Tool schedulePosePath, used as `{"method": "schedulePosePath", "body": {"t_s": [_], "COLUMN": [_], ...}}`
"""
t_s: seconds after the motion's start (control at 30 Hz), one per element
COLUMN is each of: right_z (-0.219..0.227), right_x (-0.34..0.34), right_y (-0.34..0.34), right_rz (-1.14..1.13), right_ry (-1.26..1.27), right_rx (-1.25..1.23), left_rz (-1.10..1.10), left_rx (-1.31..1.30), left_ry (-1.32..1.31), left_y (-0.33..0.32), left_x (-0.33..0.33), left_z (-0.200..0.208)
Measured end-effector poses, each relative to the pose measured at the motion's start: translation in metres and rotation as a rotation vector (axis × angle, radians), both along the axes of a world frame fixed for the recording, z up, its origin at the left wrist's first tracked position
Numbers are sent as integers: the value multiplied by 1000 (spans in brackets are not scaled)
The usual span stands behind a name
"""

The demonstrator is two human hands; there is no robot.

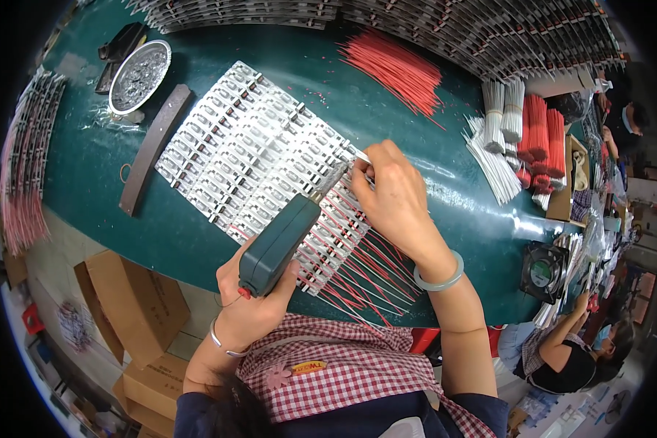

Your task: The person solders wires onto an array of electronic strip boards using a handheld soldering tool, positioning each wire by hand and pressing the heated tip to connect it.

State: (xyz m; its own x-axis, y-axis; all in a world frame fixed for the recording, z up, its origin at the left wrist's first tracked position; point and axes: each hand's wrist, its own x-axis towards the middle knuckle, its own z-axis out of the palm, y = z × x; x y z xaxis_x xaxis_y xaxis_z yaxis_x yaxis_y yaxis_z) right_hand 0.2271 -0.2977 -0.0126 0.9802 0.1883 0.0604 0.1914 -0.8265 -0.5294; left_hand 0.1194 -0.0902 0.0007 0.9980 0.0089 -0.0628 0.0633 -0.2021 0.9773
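Dark green gun-shaped tool (281, 242) in the gripping fingers of the left hand (252, 317), above white panels (233, 146) on the bench (219, 47); fingers of the right hand (396, 188) bunched at their edge, hold unclear.

Bright glare on green tabletop (482, 208), curved edges, black corners

Green table (87, 164) bears panels (250, 146), wires (393, 71), 1 bar (158, 150).

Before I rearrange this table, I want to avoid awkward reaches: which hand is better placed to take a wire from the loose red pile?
Probably the right hand: it is nearer the red pile and holds no visible tool, though it is busy at the white boards. The left hand grips a green tool.
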Motion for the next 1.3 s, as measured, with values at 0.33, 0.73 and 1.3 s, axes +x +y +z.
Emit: {"method": "schedulePosePath", "body": {"t_s": [0.33, 0.73, 1.3], "right_z": [0, 0, 36], "right_x": [0, -1, -8], "right_y": [2, 0, -43], "right_rz": [3, 18, 89], "right_ry": [-14, -39, -72], "right_rx": [-13, -9, -164], "left_rz": [-34, 884, 513], "left_rx": [172, 474, -162], "left_ry": [-36, -600, 46], "left_y": [3, 118, 46], "left_x": [-4, 75, -7], "left_z": [9, 40, 20]}}
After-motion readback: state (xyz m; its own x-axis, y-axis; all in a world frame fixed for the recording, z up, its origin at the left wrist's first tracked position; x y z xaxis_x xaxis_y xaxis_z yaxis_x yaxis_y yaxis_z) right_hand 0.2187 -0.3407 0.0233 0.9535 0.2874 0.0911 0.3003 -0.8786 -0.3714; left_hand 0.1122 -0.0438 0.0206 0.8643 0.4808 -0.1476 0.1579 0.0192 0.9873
